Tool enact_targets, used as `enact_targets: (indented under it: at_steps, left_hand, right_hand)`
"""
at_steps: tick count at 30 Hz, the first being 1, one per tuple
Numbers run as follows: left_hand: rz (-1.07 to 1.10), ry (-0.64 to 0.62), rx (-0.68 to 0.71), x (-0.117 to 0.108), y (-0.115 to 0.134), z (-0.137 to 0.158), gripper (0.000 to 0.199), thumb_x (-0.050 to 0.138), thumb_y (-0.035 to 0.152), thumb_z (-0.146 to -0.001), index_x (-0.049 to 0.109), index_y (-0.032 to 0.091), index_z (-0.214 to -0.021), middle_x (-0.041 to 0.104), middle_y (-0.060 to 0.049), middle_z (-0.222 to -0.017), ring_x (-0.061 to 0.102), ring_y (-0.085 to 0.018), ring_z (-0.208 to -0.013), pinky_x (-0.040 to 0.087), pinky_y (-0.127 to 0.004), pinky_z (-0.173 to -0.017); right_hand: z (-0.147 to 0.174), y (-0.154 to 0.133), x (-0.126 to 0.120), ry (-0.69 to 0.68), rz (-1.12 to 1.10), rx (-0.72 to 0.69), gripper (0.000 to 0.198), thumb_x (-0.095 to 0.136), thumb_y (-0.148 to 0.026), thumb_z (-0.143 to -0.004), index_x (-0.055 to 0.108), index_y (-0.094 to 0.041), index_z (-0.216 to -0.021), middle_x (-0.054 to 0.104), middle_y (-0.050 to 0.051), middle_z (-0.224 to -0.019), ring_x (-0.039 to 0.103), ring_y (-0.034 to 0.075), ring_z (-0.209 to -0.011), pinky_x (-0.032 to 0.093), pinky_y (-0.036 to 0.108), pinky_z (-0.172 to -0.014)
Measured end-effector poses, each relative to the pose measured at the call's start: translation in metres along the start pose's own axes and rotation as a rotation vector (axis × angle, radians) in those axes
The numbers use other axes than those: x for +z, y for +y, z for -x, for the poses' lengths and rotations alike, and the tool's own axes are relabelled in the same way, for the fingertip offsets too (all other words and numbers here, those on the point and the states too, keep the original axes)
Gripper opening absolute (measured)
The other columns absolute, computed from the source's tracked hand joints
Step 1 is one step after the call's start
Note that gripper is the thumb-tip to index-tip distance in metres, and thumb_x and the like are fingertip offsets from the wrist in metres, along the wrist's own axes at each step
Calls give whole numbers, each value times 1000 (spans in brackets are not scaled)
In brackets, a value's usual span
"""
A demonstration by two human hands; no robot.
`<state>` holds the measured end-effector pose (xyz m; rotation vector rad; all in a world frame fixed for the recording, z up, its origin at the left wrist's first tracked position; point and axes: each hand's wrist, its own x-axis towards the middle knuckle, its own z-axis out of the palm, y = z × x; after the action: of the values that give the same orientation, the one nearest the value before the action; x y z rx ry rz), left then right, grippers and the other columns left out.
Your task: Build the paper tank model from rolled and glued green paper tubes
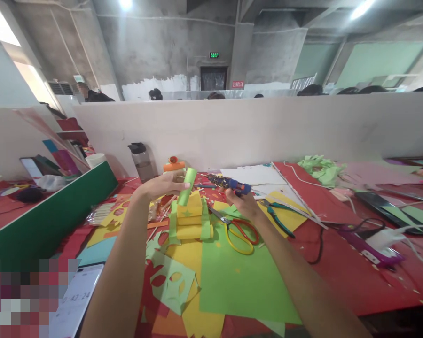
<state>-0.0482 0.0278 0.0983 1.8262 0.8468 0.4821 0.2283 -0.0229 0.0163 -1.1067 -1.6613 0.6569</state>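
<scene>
My left hand [169,184] is closed on a light green paper roll [187,187], held tilted above the table. Below it stands a yellow and green paper model [190,217] with a green star on its front. In my right hand [242,203] is a blue hot glue gun [232,184], its nozzle pointing left toward the roll; the fingers wrap round its handle. Scissors [238,230] with one yellow and one red handle lie open beside the model, partly over a green paper sheet [246,281]. An orange paper roll [174,166] sits behind my left hand.
Teal-handled pliers [278,217] lie at the right on yellow paper. A purple power strip [372,249] and cables are farther right. A bottle [141,162] stands by the white partition [254,129]. A green board [52,211] edges the left side. Cut paper [172,281] and a phone [74,300] lie in front.
</scene>
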Motion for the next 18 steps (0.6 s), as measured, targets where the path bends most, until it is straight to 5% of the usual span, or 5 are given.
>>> enact_targets:
  at_steps: [18]
  left_hand:
    - [6,-27,-7,5,-9,-15,59,70,40,-81,52,21,-134,65,-10,-114,62,-25,-108,52,-35,-85]
  right_hand:
    - [-3,-9,4,179,189,-320,29,54,-47,-94,57,-21,-82,57,2,-76,54,18,-71,44,31,-68]
